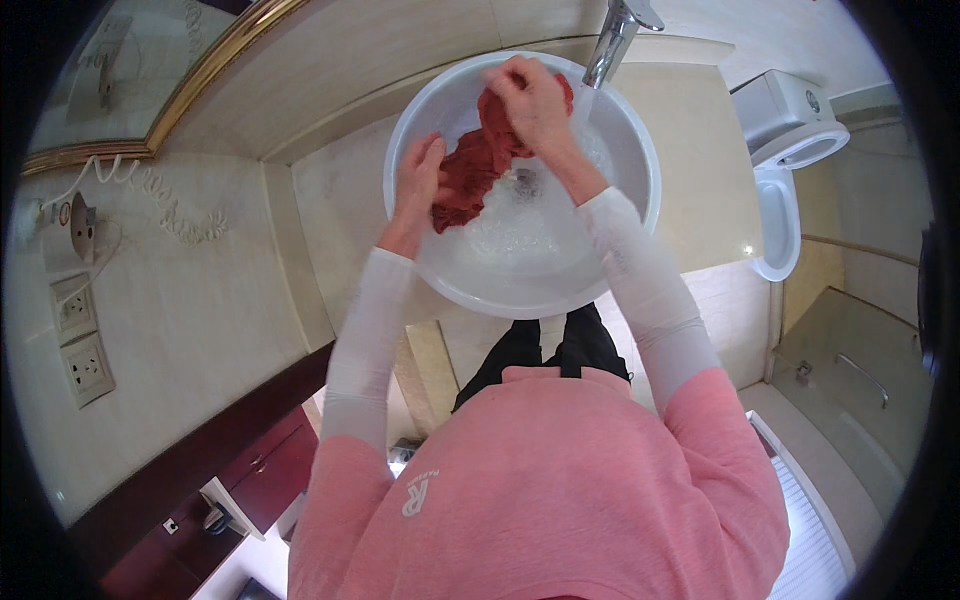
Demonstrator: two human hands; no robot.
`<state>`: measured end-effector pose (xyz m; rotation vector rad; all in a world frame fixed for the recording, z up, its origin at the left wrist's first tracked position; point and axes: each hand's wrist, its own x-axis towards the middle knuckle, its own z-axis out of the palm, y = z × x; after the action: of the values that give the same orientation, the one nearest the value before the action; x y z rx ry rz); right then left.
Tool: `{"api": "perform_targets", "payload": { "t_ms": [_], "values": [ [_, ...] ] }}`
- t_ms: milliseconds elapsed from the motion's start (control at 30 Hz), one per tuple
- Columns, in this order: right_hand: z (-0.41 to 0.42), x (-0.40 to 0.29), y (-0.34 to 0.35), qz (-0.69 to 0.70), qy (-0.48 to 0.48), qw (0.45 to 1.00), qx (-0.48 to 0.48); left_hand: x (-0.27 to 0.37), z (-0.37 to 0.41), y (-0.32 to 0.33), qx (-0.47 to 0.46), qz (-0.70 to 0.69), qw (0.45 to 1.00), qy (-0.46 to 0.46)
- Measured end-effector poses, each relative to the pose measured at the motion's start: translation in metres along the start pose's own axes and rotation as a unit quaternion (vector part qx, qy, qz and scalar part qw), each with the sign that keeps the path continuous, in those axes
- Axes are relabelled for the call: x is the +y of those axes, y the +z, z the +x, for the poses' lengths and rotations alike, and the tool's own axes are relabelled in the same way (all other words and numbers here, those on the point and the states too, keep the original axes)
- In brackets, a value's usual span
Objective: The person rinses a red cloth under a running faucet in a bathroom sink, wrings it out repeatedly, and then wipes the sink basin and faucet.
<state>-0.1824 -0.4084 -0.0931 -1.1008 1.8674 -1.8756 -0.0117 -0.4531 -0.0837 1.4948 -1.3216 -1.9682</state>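
Note:
A wet red cloth [474, 166] stretches between my two hands inside a round white washbasin [525, 309]. My left hand [420, 180] grips its lower left end near the basin's left rim. My right hand [531, 105], slightly blurred, holds the upper part close to the back rim. Water runs from a chrome faucet [613, 45] at the basin's back right. Bubbly water lies in the bowl around the drain [525, 180], below the cloth.
The basin stands on a beige stone counter [690, 165]. To the right is a white toilet [780, 217], with a glass panel [847, 375] beyond. A gold-framed mirror [169, 124], a coiled white cord [176, 217] and wall sockets [86, 367] are on the left.

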Motion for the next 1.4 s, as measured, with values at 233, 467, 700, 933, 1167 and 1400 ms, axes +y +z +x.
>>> {"api": "perform_targets", "payload": {
  "t_ms": [233,467,700,933,1167,1400],
  "values": [
    [-0.108,-0.062,0.067,-0.046,-0.115,0.992,-0.031,-0.035,-0.017,0.031,-0.073,0.008,0.975,0.211],
    [-0.052,0.056,0.047,-0.159,0.167,0.971,-0.057,-0.063,0.028,0.014,-0.077,-0.308,0.948,-0.026],
    [-0.102,-0.008,0.068,-0.025,-0.059,0.997,-0.048,-0.099,0.065,-0.017,-0.267,-0.398,0.873,0.092],
    [-0.033,0.064,0.049,-0.135,0.208,0.967,-0.049,-0.049,0.025,0.01,-0.088,-0.304,0.947,-0.064],
    [-0.103,-0.026,0.073,-0.104,0.086,0.983,-0.124,-0.089,0.036,-0.022,-0.298,-0.226,0.914,0.158],
    [-0.095,0.097,-0.005,-0.23,0.219,0.922,-0.221,-0.016,-0.023,0.018,-0.121,-0.184,0.973,0.074]
  ]
}}
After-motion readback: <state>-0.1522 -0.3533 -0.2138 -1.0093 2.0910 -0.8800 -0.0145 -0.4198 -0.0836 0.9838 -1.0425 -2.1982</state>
